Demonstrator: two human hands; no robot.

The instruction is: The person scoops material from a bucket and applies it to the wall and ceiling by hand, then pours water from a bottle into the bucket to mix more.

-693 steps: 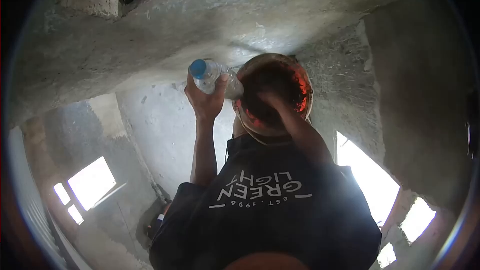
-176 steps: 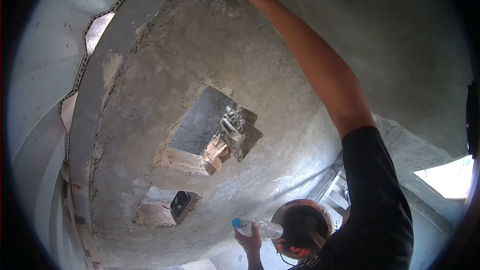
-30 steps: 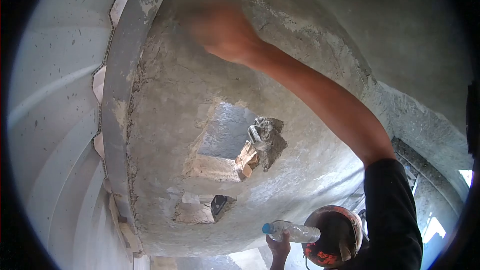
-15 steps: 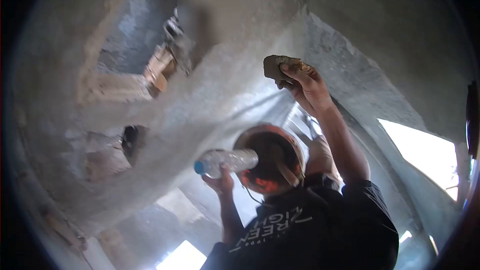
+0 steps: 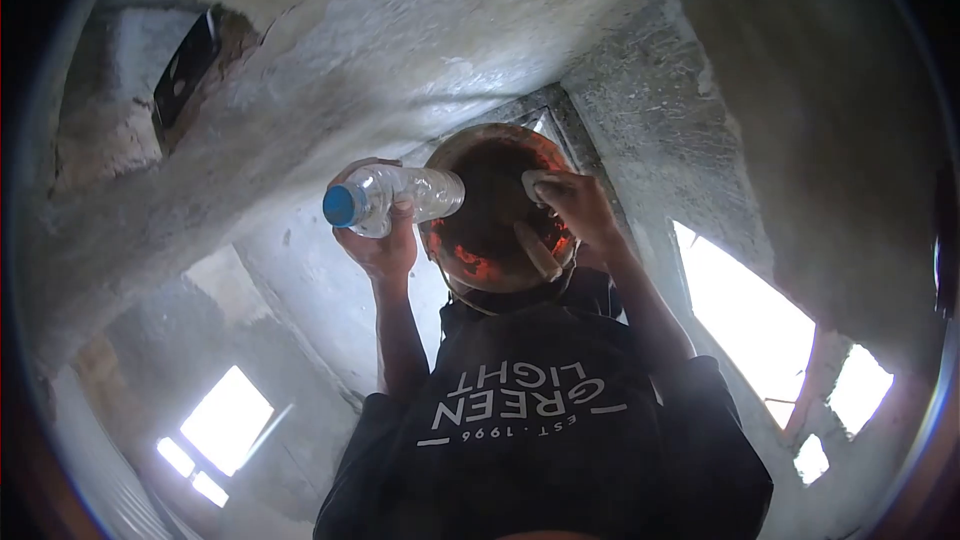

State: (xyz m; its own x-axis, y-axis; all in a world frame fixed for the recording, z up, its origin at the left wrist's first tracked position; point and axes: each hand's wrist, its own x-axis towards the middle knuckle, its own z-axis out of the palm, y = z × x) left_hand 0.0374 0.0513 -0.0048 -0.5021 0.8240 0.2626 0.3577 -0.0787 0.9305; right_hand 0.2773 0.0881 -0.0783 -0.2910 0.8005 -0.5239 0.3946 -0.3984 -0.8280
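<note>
My left hand [image 5: 388, 245] is wrapped around a clear plastic bottle [image 5: 415, 192] with a blue cap, tilted sideways, its base end at the bucket's left rim. The round orange-red bucket [image 5: 470, 265] is stained dark inside, and a wire handle hangs along its near side. A pale, rod-like tool handle [image 5: 537, 252] sticks up from within it. Over the bucket's right side, my right hand [image 5: 578, 205] pinches a small grey sponge-like block [image 5: 532, 187]. What lies deep in the bucket is too dark to make out.
Rough grey cement walls [image 5: 330, 90] surround me. One wall has a broken-edged recess with a dark flat box [image 5: 186, 68]. Bright openings show at the right [image 5: 750, 320] and lower left [image 5: 228, 420].
My right hand has come down from the wall to the bucket with the block. My left hand and the bottle have shifted left and up in view, and the view has turned toward the bucket.
</note>
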